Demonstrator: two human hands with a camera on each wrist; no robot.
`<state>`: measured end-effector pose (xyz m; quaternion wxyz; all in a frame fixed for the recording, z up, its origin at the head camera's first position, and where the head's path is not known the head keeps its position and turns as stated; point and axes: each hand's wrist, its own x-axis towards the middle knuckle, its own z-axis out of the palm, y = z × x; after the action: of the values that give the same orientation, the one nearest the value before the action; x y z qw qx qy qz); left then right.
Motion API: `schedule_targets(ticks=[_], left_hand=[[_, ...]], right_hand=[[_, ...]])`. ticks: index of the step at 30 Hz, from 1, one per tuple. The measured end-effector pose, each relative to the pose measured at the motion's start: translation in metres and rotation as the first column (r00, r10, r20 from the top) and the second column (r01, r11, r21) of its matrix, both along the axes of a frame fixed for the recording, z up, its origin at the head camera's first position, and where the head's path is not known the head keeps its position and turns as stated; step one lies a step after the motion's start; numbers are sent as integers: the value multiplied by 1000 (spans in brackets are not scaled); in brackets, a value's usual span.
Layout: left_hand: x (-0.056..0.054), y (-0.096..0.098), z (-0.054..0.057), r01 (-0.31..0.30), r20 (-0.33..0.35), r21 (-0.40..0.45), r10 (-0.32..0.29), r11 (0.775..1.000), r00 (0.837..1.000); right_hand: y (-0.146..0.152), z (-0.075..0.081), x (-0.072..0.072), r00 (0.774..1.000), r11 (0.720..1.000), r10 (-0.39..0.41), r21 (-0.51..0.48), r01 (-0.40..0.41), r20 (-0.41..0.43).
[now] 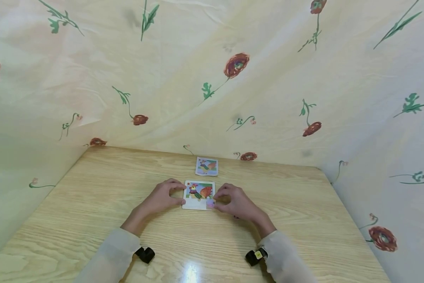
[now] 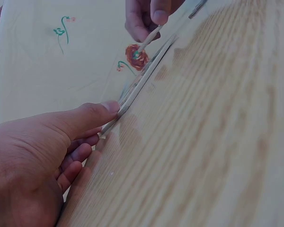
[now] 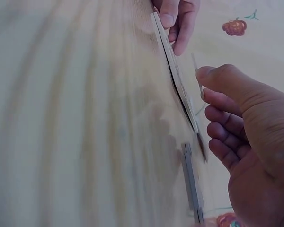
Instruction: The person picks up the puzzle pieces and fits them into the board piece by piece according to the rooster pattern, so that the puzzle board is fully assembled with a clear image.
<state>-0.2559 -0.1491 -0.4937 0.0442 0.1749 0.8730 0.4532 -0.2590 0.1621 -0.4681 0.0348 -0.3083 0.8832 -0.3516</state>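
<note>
A square jigsaw puzzle board [image 1: 195, 204] with a rooster picture lies on the table; its upper part is filled and its lower left is bare white. My left hand [image 1: 164, 195] holds the board's left edge, thumb on the near corner, as the left wrist view [image 2: 42, 151] of that hand also shows. At the lower right, my right hand [image 1: 234, 201] pinches a puzzle piece [image 1: 210, 203] between thumb and forefinger. In the left wrist view this thin piece [image 2: 150, 38] is tilted above the board [image 2: 142, 82]. The right wrist view shows the piece [image 3: 199, 85] edge-on.
Behind the board lies a picture card [image 1: 207, 166] with the same rooster. A small loose piece [image 1: 236, 217] lies under my right wrist, partly hidden. The wooden table [image 1: 102, 196] meets a flower-printed cloth [image 1: 176, 78] at its back and sides.
</note>
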Motion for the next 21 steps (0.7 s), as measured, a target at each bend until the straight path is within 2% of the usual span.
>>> schedule_targets(ticks=[10, 16, 21], left_hand=[[-2, -1, -1, 4, -2, -11, -4, 1000, 1000], [-2, -2, -1, 7, -7, -8, -7, 1000, 1000], [-3, -2, -2, 5, -12, -12, -5, 1000, 1000]], right_hand=[[-23, -5, -11, 1000, 1000, 7, -15, -7, 22], [-34, -3, -11, 998, 999, 25, -38, -23, 55], [-42, -4, -12, 998, 998, 42, -43, -40, 39]])
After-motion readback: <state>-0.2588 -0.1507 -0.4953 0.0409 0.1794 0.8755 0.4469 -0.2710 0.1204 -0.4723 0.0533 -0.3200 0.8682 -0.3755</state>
